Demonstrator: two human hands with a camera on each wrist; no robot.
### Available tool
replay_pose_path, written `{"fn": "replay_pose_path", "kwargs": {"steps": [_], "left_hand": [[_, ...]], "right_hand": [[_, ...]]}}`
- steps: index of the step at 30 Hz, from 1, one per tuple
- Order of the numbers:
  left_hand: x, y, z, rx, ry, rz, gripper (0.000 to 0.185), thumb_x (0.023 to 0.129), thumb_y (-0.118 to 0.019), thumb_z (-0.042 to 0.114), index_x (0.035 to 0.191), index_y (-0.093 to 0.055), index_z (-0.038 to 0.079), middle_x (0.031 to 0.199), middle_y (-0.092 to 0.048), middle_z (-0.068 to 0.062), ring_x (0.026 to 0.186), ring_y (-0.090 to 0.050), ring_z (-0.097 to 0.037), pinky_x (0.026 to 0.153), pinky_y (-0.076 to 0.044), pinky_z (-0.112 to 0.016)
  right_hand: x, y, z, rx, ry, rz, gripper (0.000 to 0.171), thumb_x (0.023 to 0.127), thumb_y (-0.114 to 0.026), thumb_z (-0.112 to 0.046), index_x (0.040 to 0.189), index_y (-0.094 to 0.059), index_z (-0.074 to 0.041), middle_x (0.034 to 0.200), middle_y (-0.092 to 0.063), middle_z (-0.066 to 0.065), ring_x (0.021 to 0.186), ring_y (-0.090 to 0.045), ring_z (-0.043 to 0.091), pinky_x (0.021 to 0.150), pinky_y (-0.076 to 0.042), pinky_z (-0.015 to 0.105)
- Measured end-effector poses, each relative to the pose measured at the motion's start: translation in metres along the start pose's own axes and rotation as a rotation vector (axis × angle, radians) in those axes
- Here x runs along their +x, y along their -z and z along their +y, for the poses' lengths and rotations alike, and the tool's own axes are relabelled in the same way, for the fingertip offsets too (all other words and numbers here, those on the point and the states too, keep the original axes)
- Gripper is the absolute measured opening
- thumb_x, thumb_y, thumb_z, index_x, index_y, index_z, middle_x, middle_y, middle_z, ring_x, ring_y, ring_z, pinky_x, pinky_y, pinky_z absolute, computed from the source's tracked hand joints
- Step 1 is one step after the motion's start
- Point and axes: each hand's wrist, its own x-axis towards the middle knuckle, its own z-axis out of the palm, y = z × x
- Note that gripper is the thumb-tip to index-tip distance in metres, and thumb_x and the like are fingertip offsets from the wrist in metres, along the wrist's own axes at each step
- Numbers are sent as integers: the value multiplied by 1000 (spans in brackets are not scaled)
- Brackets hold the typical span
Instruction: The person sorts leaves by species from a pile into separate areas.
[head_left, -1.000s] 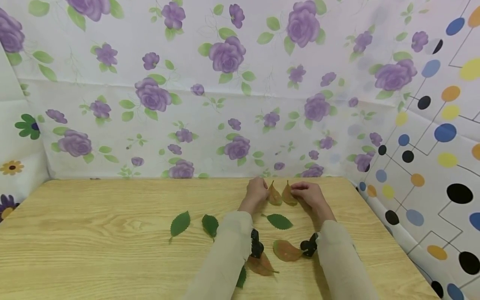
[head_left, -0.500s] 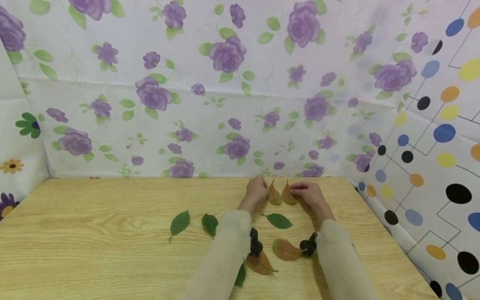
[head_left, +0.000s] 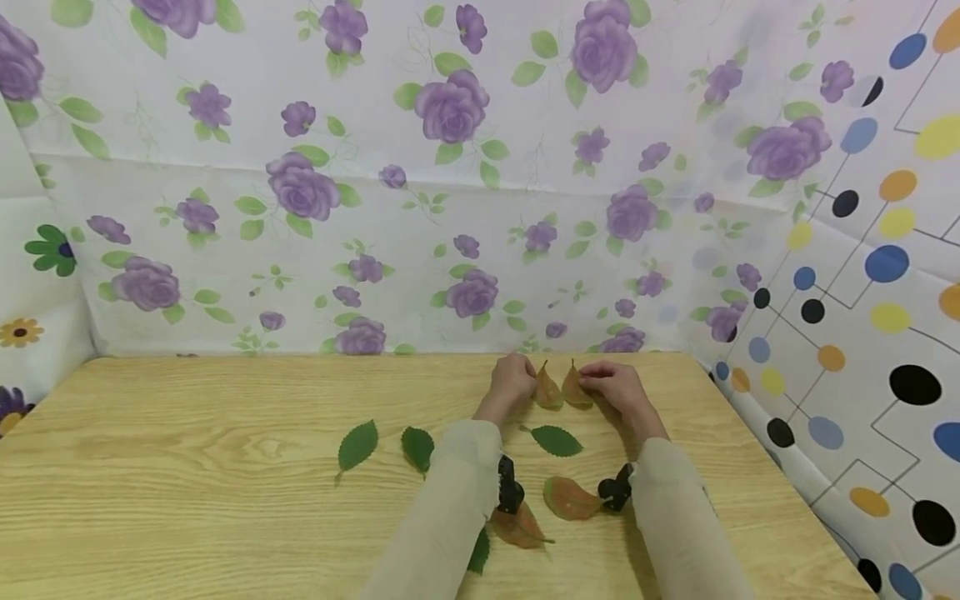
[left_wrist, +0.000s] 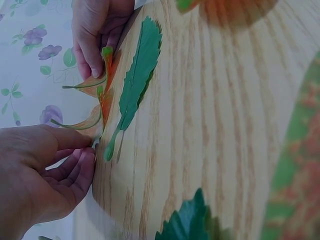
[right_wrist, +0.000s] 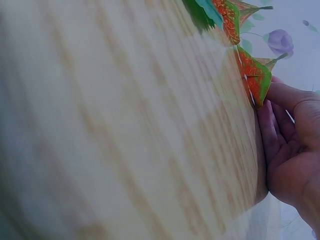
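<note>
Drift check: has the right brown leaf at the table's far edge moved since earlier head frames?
No: the leaf hasn't shifted relative to the table edge.

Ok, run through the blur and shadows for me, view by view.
Head: soft, even light, with a shadow beside the right sleeve; left wrist: large leaf at the right edge badly blurred, green leaf crisper, its stem casting a thin shadow; right wrist: tabletop soft and hazy toward the left, right hand and its pinched leaf clearer.

A curled orange-brown leaf (head_left: 548, 393) is sitting beside a matching leaf (head_left: 573, 392) at the far edge of the table (head_left: 225, 500), stems pointing away.
</note>
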Motion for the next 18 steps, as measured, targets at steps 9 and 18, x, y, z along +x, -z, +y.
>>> {"fn": "replay_pose_path", "kwargs": {"steps": [9,18], "left_hand": [[-12,4,8,43,-21,23,15,81,-65,-6,92,-74,-2,97,-69,-12,96,-63,-31,79,-54,-35],[-13,4,9,16,13,1,14,81,-64,-7,90,-73,-2,96,-69,-12,93,-64,-28,74,-55,-32]], "right_hand": [[3,0,2,10,-6,-1,24,90,-69,-9,110,-68,5,106,-69,12,97,-61,24,78,-50,24],[-1,3,-1,24,-11,-14,26,90,-69,-8,112,-68,5,105,-69,11,93,-62,18,77,-50,21]]}}
